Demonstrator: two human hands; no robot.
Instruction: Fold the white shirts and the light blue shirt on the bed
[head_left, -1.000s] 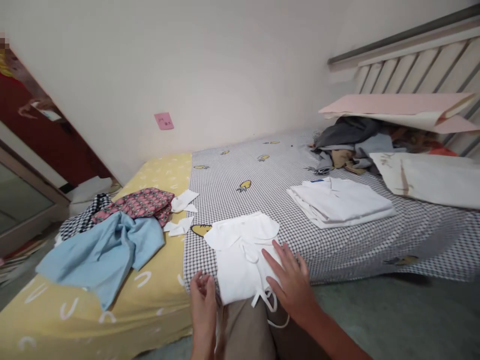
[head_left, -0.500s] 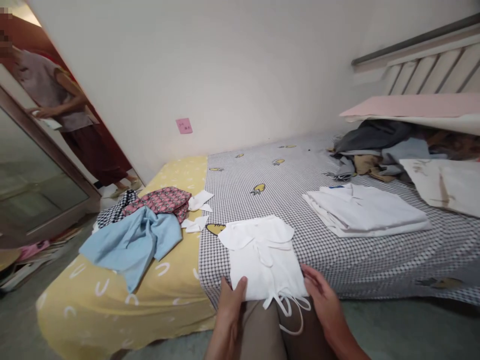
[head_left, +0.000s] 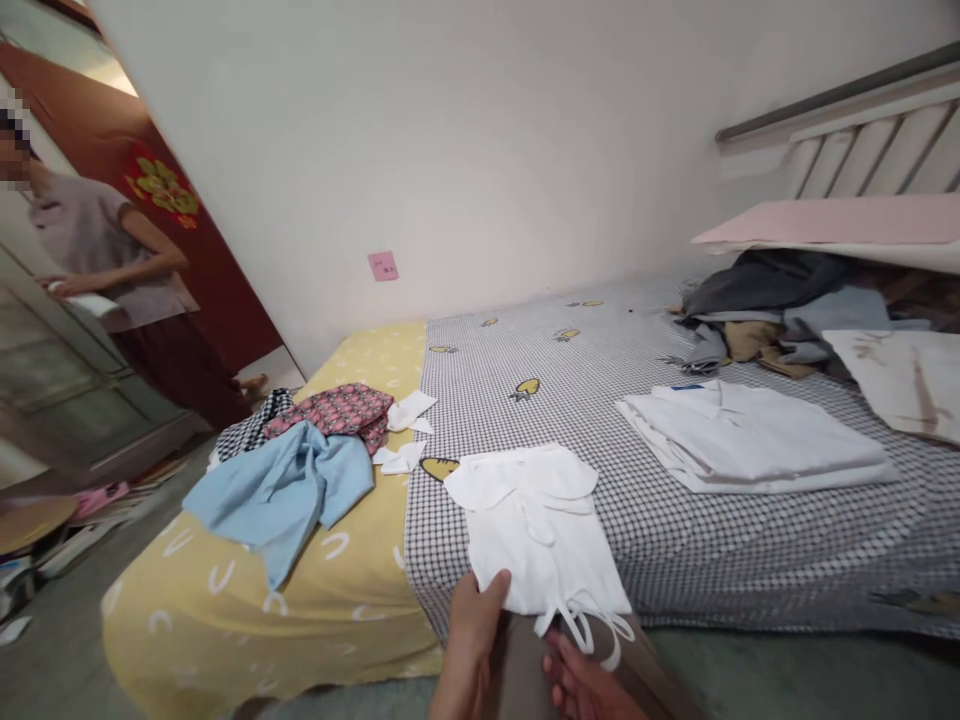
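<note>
One soft white cotton garment (head_left: 536,530) lies folded on a grey-checked bed sheet (head_left: 750,560), its near edge touched by the open, unclenched left grip (head_left: 472,645), while the right grip (head_left: 585,688), loosely curled and empty, sits below its tie strings (head_left: 579,628); it looks light and limp, best taken by that edge.

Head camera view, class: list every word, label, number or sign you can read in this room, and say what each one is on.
Pink sticky note on the wall: handwritten marks, too small to read.
Blue label at the collar of the folded white shirt: too small to read.
Red and gold decoration on the red door: shows gold shapes, no legible text.
Nothing here can be quoted.
</note>
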